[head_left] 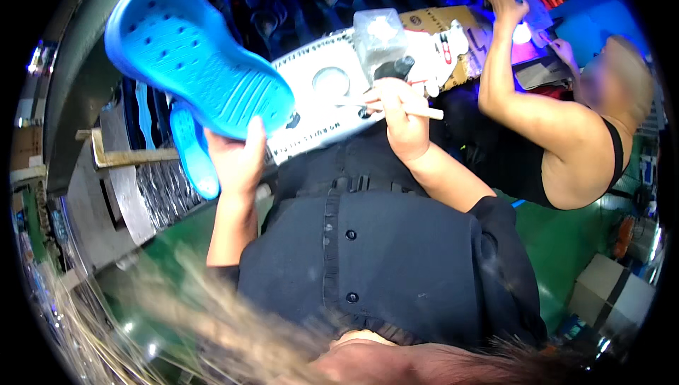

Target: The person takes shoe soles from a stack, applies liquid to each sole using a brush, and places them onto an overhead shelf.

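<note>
Here, left hand [237,161] clamps blue shoe sole [194,63] beyond fingertips; right hand [405,122] pinches slim pale-handled tool [430,113] between fingers

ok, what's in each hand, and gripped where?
Left hand: large blue sole, by the edge of its near end. Right hand: thin tool, by its pale handle.
</note>
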`<state>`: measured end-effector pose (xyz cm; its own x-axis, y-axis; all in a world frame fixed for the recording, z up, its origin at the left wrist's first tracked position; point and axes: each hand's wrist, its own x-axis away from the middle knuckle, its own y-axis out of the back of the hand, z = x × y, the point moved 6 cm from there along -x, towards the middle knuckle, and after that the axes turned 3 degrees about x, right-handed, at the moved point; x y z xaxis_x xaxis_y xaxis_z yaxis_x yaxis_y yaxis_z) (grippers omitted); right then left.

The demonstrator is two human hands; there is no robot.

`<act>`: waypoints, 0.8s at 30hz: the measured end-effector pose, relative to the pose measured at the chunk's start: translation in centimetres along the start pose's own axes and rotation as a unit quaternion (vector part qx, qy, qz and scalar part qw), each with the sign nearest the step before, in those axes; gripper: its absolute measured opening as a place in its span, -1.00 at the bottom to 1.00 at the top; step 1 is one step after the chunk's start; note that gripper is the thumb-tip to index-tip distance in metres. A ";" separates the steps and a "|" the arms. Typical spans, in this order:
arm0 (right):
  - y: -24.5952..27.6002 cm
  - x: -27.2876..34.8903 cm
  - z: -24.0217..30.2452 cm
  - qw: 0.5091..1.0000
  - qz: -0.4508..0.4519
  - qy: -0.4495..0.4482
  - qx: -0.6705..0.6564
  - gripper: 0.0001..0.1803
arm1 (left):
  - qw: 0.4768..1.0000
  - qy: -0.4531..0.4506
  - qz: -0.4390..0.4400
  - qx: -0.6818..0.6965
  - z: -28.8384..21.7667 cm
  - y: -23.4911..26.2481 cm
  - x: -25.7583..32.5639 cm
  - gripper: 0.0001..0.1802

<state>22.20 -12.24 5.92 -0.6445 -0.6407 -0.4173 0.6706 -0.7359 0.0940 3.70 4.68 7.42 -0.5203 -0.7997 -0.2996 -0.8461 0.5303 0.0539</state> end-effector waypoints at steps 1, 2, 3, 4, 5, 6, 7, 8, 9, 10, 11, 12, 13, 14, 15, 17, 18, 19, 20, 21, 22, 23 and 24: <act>0.4 0.0 0.1 1.000 -0.009 -0.014 0.003 -0.70 | 1.000 -0.002 0.019 0.001 -1.7 0.4 -0.5 -0.40; 0.8 0.1 -0.2 1.000 -0.028 0.007 0.003 -0.75 | 0.992 0.039 0.044 0.115 -2.3 0.4 -0.9 -0.36; 1.1 0.2 0.1 0.999 -0.030 0.014 0.000 -0.75 | 0.968 0.080 0.075 0.226 -3.0 0.2 -1.1 -0.32; 2.4 1.3 -2.8 0.997 -0.064 -0.037 -0.014 -0.76 | 0.934 0.175 0.153 0.271 -2.3 -1.7 -2.0 -0.26; 2.1 1.0 -2.3 0.999 -0.022 -0.009 0.026 -0.68 | 0.905 0.216 0.209 0.301 -3.9 -1.9 -1.9 -0.20; 1.5 1.0 -1.7 0.999 0.004 -0.034 0.013 -0.67 | 0.895 0.222 0.236 0.306 -5.8 -1.6 -1.5 -0.18; 1.5 1.4 -2.9 0.997 -0.005 -0.072 -0.027 -0.66 | 0.873 0.239 0.282 0.317 -5.8 -2.8 -1.9 -0.14; 1.8 1.7 -2.9 0.997 -0.008 -0.067 -0.042 -0.65 | 0.859 0.251 0.325 0.306 -6.6 -4.4 -2.3 -0.13; 2.2 1.8 -2.7 0.996 -0.011 -0.063 -0.058 -0.64 | 0.842 0.264 0.367 0.294 -7.6 -6.5 -2.6 -0.12; 2.4 1.7 -2.3 0.996 -0.017 -0.067 -0.047 -0.64 | 0.838 0.254 0.393 0.280 -8.5 -8.3 -3.3 -0.15; 2.7 1.7 -2.0 0.996 -0.023 -0.073 -0.037 -0.65 | 0.849 0.217 0.402 0.265 -9.5 -10.6 -5.0 -0.18; 2.6 2.0 -2.6 0.994 -0.016 -0.092 -0.051 -0.64 | 0.870 0.160 0.396 0.245 -10.9 -12.8 -7.1 -0.21; 2.6 2.2 -2.7 0.995 -0.020 -0.089 -0.050 -0.64 | 0.868 0.133 0.390 0.276 -11.9 -15.1 -9.5 -0.24; 2.6 2.3 -2.8 0.994 -0.018 -0.094 -0.054 -0.64 | 0.790 0.178 0.413 0.416 -11.9 -17.2 -12.4 -0.42; 2.3 2.4 -2.6 0.993 -0.010 -0.097 -0.059 -0.65 | 0.795 0.206 0.356 0.446 -11.9 -18.4 -15.6 -0.56; 2.8 2.2 -2.5 0.995 -0.014 -0.085 -0.056 -0.66 | 0.829 0.212 0.204 0.476 -13.2 -20.9 -18.0 -0.56; 2.9 2.4 -2.7 0.992 -0.019 -0.098 -0.071 -0.66 | 0.824 0.212 0.222 0.476 -13.1 -21.2 -17.8 -0.52; 3.1 2.5 -3.0 0.990 -0.026 -0.111 -0.087 -0.66 | 0.819 0.214 0.242 0.474 -13.0 -21.8 -17.4 -0.45; 3.5 2.6 -3.4 0.989 -0.039 -0.117 -0.088 -0.66 | 0.825 0.213 0.252 0.459 -12.6 -21.8 -16.1 -0.47; 3.8 2.6 -3.7 0.988 -0.037 -0.120 -0.089 -0.66 | 0.857 0.188 0.227 0.423 -12.0 -21.2 -14.3 -0.56; 3.9 2.5 -3.9 0.986 -0.037 -0.137 -0.088 -0.66 | 0.868 0.177 0.240 0.396 -10.7 -19.3 -13.1 -0.54; 4.0 2.7 -4.3 0.983 -0.041 -0.157 -0.085 -0.66 | 0.877 0.172 0.256 0.370 -8.5 -17.8 -12.0 -0.51; 4.0 2.6 -4.6 0.984 -0.040 -0.150 -0.093 -0.67 | 0.895 0.160 0.255 0.328 -6.6 -15.9 -10.7 -0.50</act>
<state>24.95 -15.85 1.02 -0.7582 -0.6392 -0.1284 0.6514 -0.7513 -0.1059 21.92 2.97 16.06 -0.9149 -0.3909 -0.1007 -0.2942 0.8165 -0.4968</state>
